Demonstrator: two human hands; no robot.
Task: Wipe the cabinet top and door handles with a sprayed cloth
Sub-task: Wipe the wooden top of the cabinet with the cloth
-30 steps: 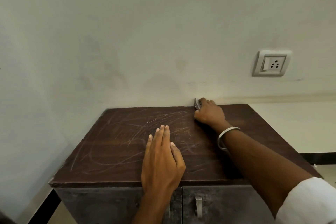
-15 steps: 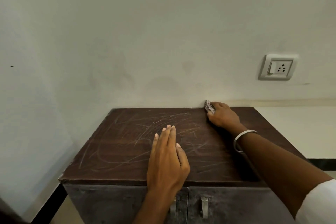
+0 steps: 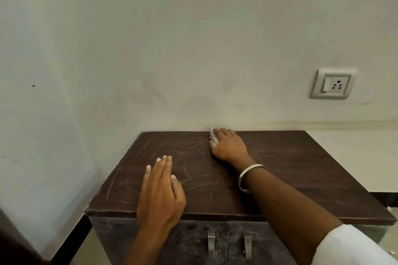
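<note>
**Right hand presses a cloth at the back edge of a scratched cabinet top**

A small pale cloth [image 3: 213,135] lies bunched under the right hand [image 3: 229,146] at the rear of the cabinet top [image 3: 290,168], close against the wall [image 3: 172,49]. Only a narrow strip of it shows past the fingers; that strip runs front to back, its far end touching the line where top meets wall. The right hand's fingers are curled down over the cloth, gripping it against the wood. A silver bangle [image 3: 247,177] circles the right wrist, and a white sleeve [image 3: 353,247] shows at the lower right.

The left hand [image 3: 160,191] rests flat on the cabinet top near its front edge, fingers straight and together, pointing toward the wall, holding nothing.

The cabinet top is dark brown wood, rectangular, covered in pale curved scratches, most of them on the left half. Below it are two dark, worn doors with two metal door handles [image 3: 229,243] side by side at the centre seam. The wall behind is plain off-white with faint smudges. A white socket with a switch [image 3: 332,85] is mounted on it to the upper right. A dark skirting strip runs along the wall's base.

The cloth looks light grey-white with a ribbed or nubbly texture; the rest of it is hidden by the hand.
</note>
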